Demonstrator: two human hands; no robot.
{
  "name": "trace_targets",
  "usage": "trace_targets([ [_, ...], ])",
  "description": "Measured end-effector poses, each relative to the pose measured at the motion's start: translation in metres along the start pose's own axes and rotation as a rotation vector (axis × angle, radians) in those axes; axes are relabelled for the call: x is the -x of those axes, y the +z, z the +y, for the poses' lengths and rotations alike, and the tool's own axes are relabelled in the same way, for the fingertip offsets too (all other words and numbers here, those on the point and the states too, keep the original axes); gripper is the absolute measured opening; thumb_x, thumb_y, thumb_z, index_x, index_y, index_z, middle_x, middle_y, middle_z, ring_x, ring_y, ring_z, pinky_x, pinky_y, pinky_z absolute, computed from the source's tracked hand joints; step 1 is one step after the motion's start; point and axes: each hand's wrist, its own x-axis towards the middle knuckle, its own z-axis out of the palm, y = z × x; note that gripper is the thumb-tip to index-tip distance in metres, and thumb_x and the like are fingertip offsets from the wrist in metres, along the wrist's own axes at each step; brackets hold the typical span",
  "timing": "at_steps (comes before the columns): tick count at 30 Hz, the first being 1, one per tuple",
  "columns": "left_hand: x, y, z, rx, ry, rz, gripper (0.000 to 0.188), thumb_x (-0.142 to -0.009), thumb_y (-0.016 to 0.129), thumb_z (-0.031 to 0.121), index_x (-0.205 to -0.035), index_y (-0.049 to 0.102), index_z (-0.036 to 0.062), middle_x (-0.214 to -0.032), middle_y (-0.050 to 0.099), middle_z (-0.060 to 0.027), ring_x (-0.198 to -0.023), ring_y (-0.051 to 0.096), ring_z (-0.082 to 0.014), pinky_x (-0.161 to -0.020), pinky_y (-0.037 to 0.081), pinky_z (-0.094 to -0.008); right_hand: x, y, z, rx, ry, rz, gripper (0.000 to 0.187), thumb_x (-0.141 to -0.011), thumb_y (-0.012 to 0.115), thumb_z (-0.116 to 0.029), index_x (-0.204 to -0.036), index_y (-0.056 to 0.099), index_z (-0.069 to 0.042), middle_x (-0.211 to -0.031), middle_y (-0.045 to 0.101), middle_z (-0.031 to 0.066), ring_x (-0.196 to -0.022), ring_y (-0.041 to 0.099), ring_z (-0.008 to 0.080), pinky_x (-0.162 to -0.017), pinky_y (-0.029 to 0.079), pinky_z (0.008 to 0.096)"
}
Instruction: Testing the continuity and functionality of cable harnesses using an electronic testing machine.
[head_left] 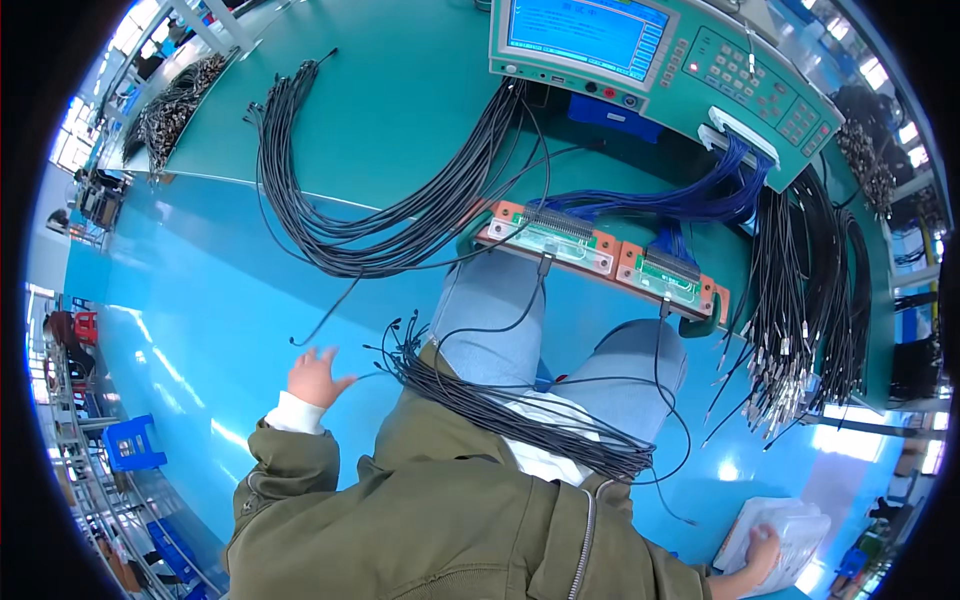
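Note:
My left hand (313, 380) is raised over the floor at the left, its fingers spread and nothing held. Just above it hangs the tip of a loose black cable (325, 318); another thin cable end passes near the thumb. Across my lap lies a bundle of black cables (500, 412). At the lower right, my right hand (763, 550) is curled against a white plastic package (800, 530); its fingertips are partly hidden. Two cables plug into the left test fixture (550, 240) and the right test fixture (665, 278) at the table edge.
A green tester with a blue screen (590, 38) stands on the green table (400, 100). Blue wires (650, 203) link it to the fixtures. A long black cable bundle (330, 250) droops over the edge at left; more cables (790, 310) hang at right. A blue stool (133, 443) stands far left.

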Motion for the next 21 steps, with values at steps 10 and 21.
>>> trace_targets([
  [10,0.001,-0.135,0.039,2.555,0.512,0.767,0.022,-0.093,0.041,0.014,-0.108,0.052,0.0019,-0.063,0.048,0.0006,-0.049,0.034,-0.0048,-0.044,0.027,-0.0184,0.081,0.021,-0.294,-0.697,-0.783,-0.481,0.053,-0.068,0.065,-0.004,-0.12,0.049,-0.005,-0.076,0.056,0.0024,-0.063,0.047,0.0116,-0.061,0.04,0.0222],
  [21,0.05,-0.136,0.079,2.181,0.66,0.725,0.022,-0.087,0.051,0.016,-0.104,0.053,0.001,-0.077,0.052,-0.0047,-0.067,0.045,-0.0113,-0.059,0.034,-0.0193,0.145,0.097,-0.43,-0.681,-1.717,-0.474,0.056,-0.071,0.066,-0.013,-0.122,0.042,-0.013,-0.091,0.055,0.0076,-0.062,0.053,0.0247,-0.058,0.044,0.0333],
])
